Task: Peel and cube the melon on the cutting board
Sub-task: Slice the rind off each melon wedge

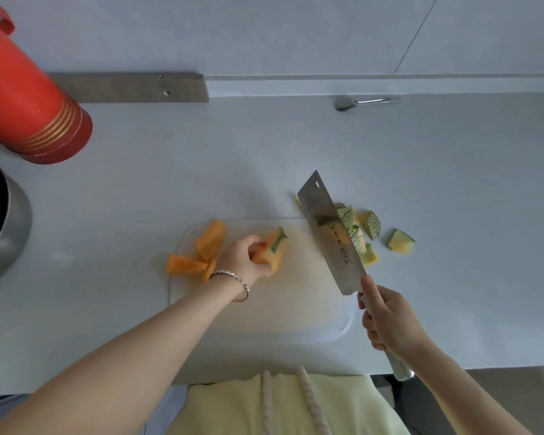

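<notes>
On the counter's far left I log a red flask (29, 98), with a steel kettle (4, 227) nearer me, cut off by the frame edge.

Peeled melon slices (201, 249): plain orange flesh, lying across the left rim of the white cutting board (296, 302), one partly off it.

Left hand (244, 257): fingers curled round a melon wedge (272, 249), orange, with a patch of green netted rind at its far tip, over the board's far-left part. Bare board shows between it and the blade.

Cleaver (330, 233): blade tilted over the board's far-right corner, hiding part of the scraps; contact I cannot tell.

Spoon (346, 103): at the back wall.

Right hand (387, 315): wrapped round the cleaver's handle, beside the board's right edge.

Rind scraps (369, 227): heaped on the counter (468, 183) just off that corner, one scrap apart to the right. Open counter runs on rightward.
</notes>
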